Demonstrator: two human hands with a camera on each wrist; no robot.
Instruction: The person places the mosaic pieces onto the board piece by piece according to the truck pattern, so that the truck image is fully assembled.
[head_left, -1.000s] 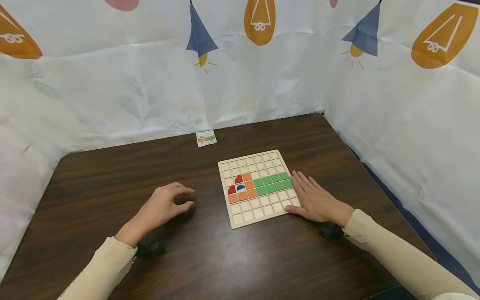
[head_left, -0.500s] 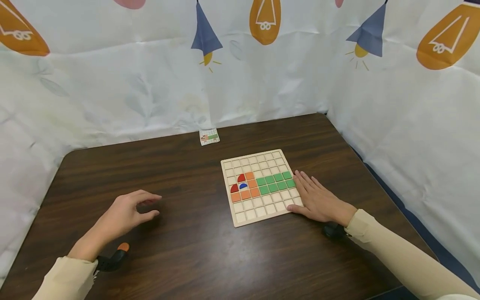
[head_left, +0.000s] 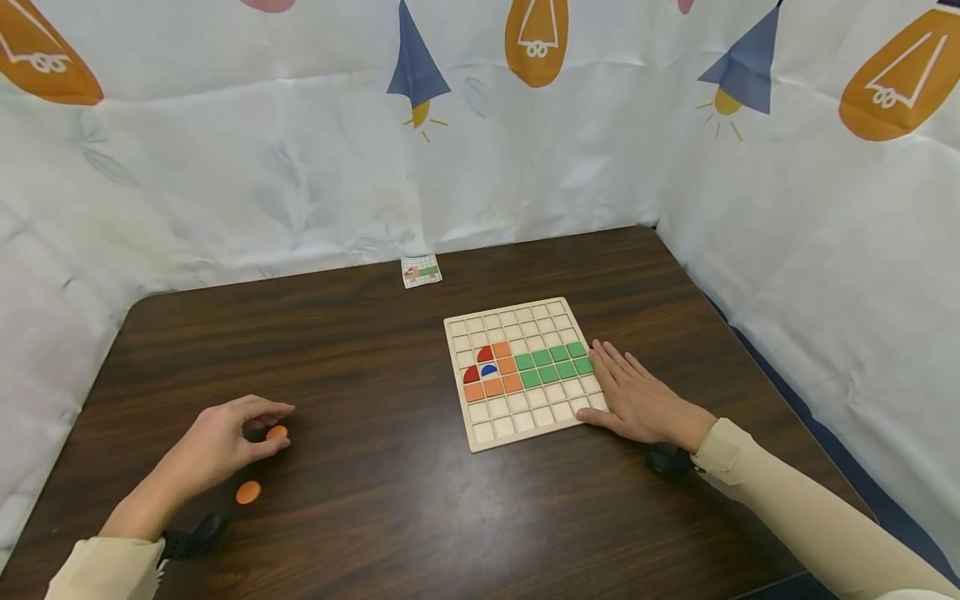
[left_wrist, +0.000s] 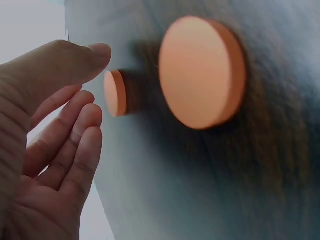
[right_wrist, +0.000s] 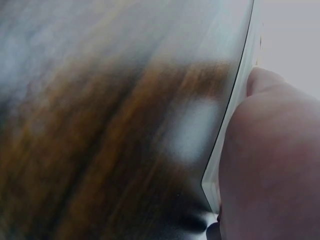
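Note:
My left hand (head_left: 202, 450) is low over the table at the left, thumb and fingers apart around an orange disc (head_left: 277, 432). In the left wrist view that disc (left_wrist: 114, 93) lies just past the fingertips, with space between it and the thumb. Nearer my wrist lies a second orange disc (head_left: 248, 492). My right hand (head_left: 641, 402) rests flat with straight fingers along the right edge of a wooden grid board (head_left: 538, 419). On the board are green squares (head_left: 549, 373), orange squares (head_left: 492, 387), two red quarter-round pieces (head_left: 471, 375) and a blue-and-white piece (head_left: 489, 371).
A small printed card (head_left: 422, 272) with a similar coloured pattern lies at the table's back edge. A white patterned curtain (head_left: 322, 183) hangs behind and to the right of the dark wooden table (head_left: 360, 517).
My left hand has moved left, away from the board, and down to the orange disc. Both discs have come into fuller view. My right hand stays on the board; the head view has shifted slightly.

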